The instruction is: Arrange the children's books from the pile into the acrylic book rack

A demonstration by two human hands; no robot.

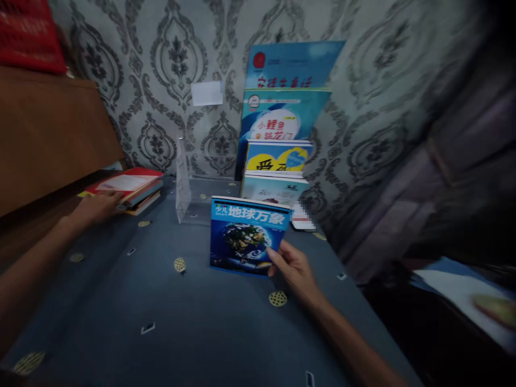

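Observation:
My right hand [296,269] grips a blue booklet [237,252] by its lower right corner, thumb on the front cover. The booklet stands upright, with a picture of the Earth and large white characters. Behind it, several books [278,113] rise in stepped tiers, probably in a display rack; the clear acrylic panels [183,183] show at the left. At the far left, my left hand [99,207] rests on the near edge of a stack of books [129,180] with a red one on top. Its fingers are stretched out and slightly blurred.
A dark cloth with yellow and white motifs covers the table [193,328]. A brown wooden box or cabinet [52,118] with a red item [30,35] on it stands left. Patterned wallpaper carries a white label [207,93]. Grey curtains [403,183] hang at right.

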